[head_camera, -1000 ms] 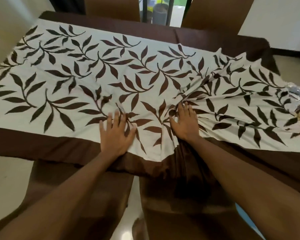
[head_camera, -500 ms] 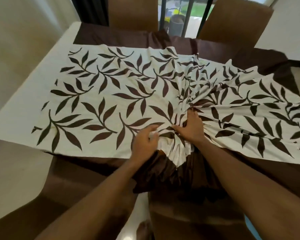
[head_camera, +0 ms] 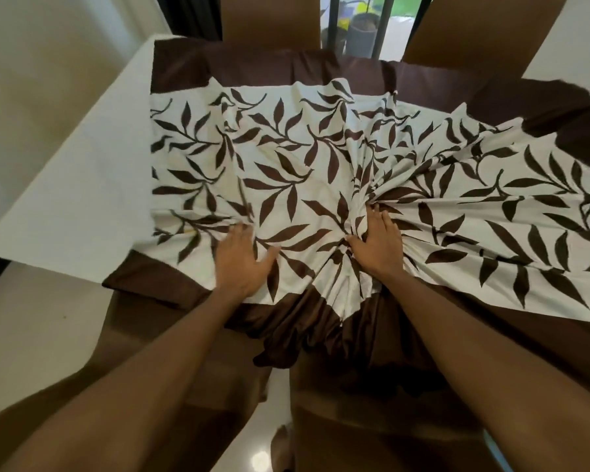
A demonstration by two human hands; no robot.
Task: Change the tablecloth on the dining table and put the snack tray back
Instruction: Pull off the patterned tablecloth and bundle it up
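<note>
The tablecloth, white with brown leaves and a brown border, lies bunched on the dining table. Its folds radiate from a gathered knot in front of me. My left hand lies flat on the cloth near the front edge, fingers spread. My right hand presses on the gathered folds, with fingertips and thumb dug into the creases. The white tabletop is bare on the left where the cloth has slid off. No snack tray is in view.
Two brown chairs stand at the far side, in front of a barred window with a plant pot. Another brown chair sits below my arms at the near side. A pale wall runs along the left.
The cloth has been drawn rightward, baring more white tabletop on the left. My left hand let go of the bunch and reached out flat to the left; my right hand stayed on the gathered folds.
</note>
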